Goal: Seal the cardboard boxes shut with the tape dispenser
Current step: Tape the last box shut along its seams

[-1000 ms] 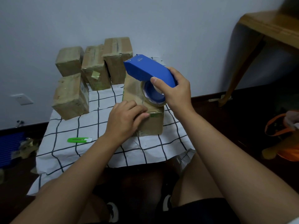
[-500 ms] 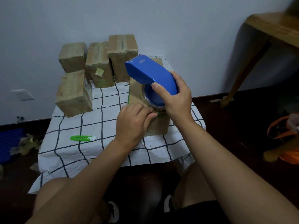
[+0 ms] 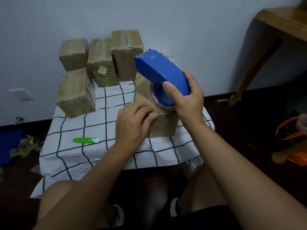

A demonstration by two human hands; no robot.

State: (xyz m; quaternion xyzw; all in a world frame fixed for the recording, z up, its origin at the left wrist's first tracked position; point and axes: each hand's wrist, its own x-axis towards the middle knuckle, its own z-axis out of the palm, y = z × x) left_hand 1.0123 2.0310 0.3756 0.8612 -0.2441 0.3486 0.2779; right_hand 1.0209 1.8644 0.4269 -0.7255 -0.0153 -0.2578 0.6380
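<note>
The right hand (image 3: 186,100) is gripping the blue plastic tape dispenser (image 3: 159,70), fingers curled round its handle, tilted above the brown cardboard box (image 3: 162,125) near the right edge of the checked white cloth (image 3: 103,151). Since a second ago the left hand (image 3: 131,125) has been sliding rightward, fingertips pressing the tape end onto the box's front top edge, so the strip is probably anchored. The tape itself is hard to make out
</note>
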